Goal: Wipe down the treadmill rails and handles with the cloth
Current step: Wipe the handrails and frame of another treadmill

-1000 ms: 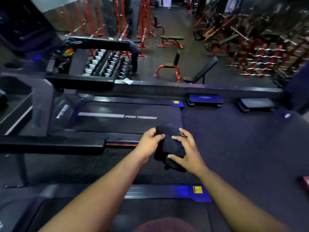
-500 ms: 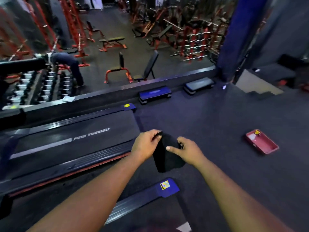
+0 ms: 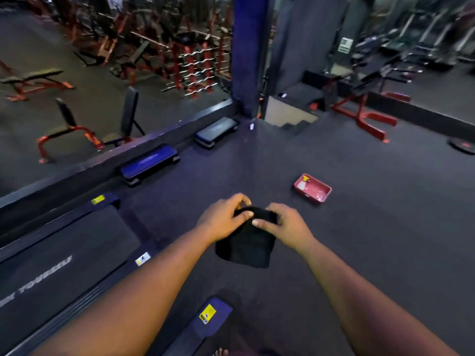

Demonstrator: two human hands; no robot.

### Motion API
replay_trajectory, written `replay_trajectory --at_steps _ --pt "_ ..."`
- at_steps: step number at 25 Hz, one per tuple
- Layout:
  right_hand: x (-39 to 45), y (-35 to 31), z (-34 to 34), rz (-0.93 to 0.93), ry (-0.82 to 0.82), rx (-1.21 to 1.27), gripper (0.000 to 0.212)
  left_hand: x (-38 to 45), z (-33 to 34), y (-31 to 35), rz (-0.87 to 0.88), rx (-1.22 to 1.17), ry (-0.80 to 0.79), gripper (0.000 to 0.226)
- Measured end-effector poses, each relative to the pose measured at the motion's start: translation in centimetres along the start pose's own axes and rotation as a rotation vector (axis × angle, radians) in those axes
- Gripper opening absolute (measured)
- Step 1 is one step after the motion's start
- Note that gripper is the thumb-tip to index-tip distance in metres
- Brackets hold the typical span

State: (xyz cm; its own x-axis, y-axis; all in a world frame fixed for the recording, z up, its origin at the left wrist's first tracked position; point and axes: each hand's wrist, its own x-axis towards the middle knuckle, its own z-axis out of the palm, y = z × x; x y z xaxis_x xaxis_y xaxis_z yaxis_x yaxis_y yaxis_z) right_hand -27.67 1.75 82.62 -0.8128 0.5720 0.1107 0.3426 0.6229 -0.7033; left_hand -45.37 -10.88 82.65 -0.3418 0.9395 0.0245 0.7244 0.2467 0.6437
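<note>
Both hands pinch the top edge of a black cloth. The left hand and right hand hold it above the floor, beside the treadmill.

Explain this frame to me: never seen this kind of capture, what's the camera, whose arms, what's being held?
There is no robot here. A person wears a wide-angle camera on the head, looking forward and down, so the two bare forearms reaching in from the bottom are their own.

The left hand and the right hand both pinch the top edge of a black folded cloth, which hangs below them in mid-air.

Lower left is the dark treadmill belt with white lettering, flanked by blue-capped side rails. On the dark rubber gym floor sits a red rectangular plastic tray holding something small I cannot identify. Two blue aerobic step platforms lie along the edge. Beyond are benches and racks, blurred.
</note>
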Motion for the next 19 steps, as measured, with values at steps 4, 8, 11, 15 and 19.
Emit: replay_trajectory --at_steps 4,8,11,15,19 --pt "1.2 2.4 -3.7 0.097 0.181 -0.055 0.036 5.3 0.2 -0.3 0.032 0.238 -0.249 0.03" --pt "2.5 6.1 -7.9 0.21 0.245 -0.13 0.039 10.6 0.9 0.6 0.044 0.217 -0.213 0.025" --pt "3.9 11.6 -10.8 0.231 0.219 -0.284 0.045 14.2 2.7 0.8 -0.038 0.009 -0.053 0.019" --pt "6.4 24.2 -12.0 0.267 -0.116 -0.481 0.056 19.9 10.5 -0.5 -0.01 -0.2 0.17 0.017" --pt "6.6 40.5 -9.5 0.265 -0.202 -0.297 0.041 25.6 22.9 -2.3 -0.032 -0.537 0.346 0.017"
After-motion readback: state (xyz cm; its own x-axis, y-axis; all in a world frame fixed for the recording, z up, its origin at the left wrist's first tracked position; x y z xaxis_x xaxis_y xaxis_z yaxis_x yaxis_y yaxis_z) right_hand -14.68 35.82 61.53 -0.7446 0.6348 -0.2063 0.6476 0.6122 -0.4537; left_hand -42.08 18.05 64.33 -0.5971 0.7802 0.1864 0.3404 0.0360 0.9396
